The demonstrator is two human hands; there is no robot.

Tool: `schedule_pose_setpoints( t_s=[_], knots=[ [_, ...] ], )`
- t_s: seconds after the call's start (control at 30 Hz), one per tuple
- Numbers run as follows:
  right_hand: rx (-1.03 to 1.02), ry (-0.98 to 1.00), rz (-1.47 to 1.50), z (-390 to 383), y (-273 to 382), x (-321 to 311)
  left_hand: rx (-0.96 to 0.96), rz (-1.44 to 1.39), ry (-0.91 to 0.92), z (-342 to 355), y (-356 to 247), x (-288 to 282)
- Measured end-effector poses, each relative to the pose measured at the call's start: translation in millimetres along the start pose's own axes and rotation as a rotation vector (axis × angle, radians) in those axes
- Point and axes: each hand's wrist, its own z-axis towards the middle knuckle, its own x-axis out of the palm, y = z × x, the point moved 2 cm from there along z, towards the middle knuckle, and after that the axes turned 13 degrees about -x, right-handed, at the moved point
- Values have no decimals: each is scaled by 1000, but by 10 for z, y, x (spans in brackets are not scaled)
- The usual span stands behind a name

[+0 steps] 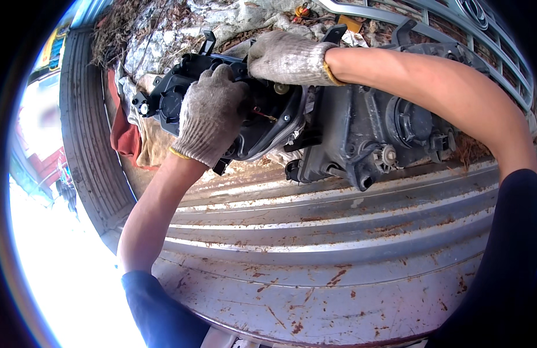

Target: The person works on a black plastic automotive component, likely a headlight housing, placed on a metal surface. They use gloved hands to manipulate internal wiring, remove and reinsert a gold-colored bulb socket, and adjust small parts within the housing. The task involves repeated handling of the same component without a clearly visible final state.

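A black car headlight (259,139) lies with the back of its housing facing up, and both my gloved hands are on it. My left hand (213,113), in a grey knitted glove, is closed over the middle of the housing; its fingertips are hidden. The fingers of my right hand (288,58) are curled at the far edge of the same headlight, and what they press on is out of sight. A thin reddish wire (264,113) shows between the hands, inside the housing. Just to the right lies a second, dustier headlight (352,124), back side up.
Ridged, rust-spotted metal (315,232) runs across the near side, and a ribbed metal wall (88,127) rises on the left. A silver car grille (500,52) lies far right. Crumpled grey sheeting (222,20), dry plant litter (114,29) and a red cloth (123,127) surround the headlights.
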Motion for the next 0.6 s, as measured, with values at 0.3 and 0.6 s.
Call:
schedule_pose_setpoints(
  t_s=[0.3, 0.6],
  knots=[
    [14, 4, 16, -19, 4, -3, -63, -96, 4, -55, 11, -24],
    [31, 10, 9, -27, 7, -32, -89, -262, -51, -162, 207, -39]
  ],
)
